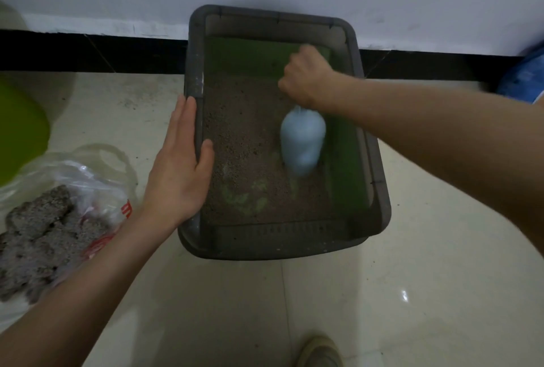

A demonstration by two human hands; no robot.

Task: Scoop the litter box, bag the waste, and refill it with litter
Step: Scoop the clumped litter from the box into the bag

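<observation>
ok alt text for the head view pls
A person's right hand grips a pale blue plastic scoop in a dark grey plastic litter box, while the left hand steadies its rim. A clear plastic bag of grey clumps lies left.

Pale tiled floor (382, 293) carries the litter box (379, 190) (grey) and plastic bag (97, 178).

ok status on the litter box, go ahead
Left hand flat on litter box rim. Right hand gripping blue scoop, in the litter. Clumps bagged. Nothing blocking.

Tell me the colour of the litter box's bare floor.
Green, where the litter box floor is scraped bare; head view.
</observation>
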